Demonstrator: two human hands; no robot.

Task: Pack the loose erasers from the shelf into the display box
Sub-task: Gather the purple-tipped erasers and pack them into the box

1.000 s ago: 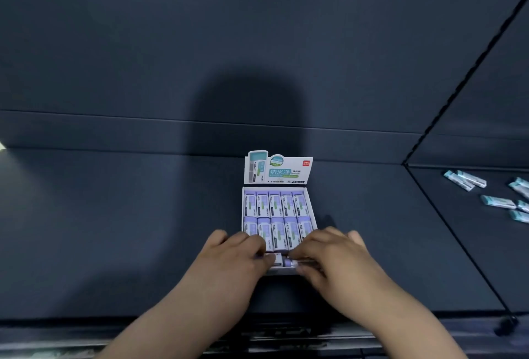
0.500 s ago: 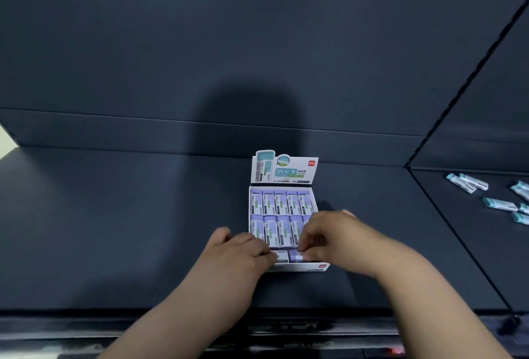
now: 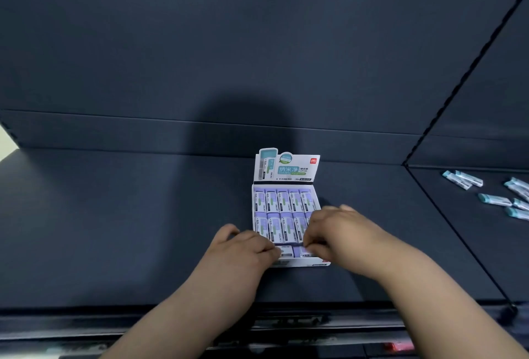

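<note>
At display box (image 3: 286,171), right hand (image 3: 340,232) pinched near-row eraser (image 3: 300,252); left hand (image 3: 243,247) grip unclear. Remaining loose erasers (image 3: 493,199) lay far right, nearer right hand.

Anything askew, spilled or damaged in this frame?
Only the teal erasers on the right-hand shelf section: they lie scattered at mixed angles, outside the display box. The boxed rows look neat; nothing looks damaged.

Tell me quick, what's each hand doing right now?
Left hand: fingers curled at the front-left corner of the display box; grip cannot be told.
Right hand: closed, pinching a front-row eraser.
</note>
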